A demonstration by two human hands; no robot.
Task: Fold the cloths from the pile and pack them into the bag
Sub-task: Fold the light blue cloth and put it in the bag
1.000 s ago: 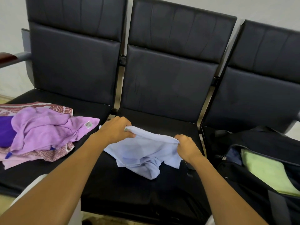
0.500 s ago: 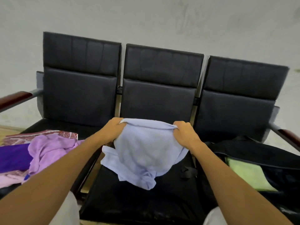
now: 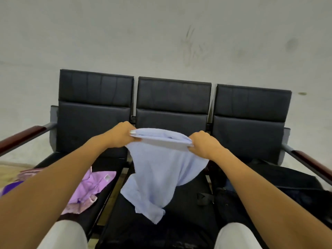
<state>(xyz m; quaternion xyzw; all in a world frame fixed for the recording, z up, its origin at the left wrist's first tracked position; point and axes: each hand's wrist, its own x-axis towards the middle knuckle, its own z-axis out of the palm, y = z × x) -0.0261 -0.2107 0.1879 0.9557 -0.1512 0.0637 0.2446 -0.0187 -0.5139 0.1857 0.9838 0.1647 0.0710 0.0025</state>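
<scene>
A pale blue cloth (image 3: 159, 173) hangs in the air over the middle seat, stretched between my two hands. My left hand (image 3: 120, 134) grips its top left corner and my right hand (image 3: 203, 143) grips the top right corner. The lower part of the cloth droops and touches the seat. A pile of purple and pink cloths (image 3: 86, 189) lies on the left seat, partly hidden by my left forearm. The black bag (image 3: 287, 186) sits on the right seat behind my right forearm; its inside is hidden.
A row of three black padded seats (image 3: 173, 97) stands against a grey wall. Wooden armrests (image 3: 23, 134) stick out at both ends. A black strap buckle (image 3: 203, 197) lies on the middle seat near the bag. My knees show at the bottom.
Both hands have lifted the blue cloth off the middle seat and raised it higher. The view has tilted up, showing more wall.
</scene>
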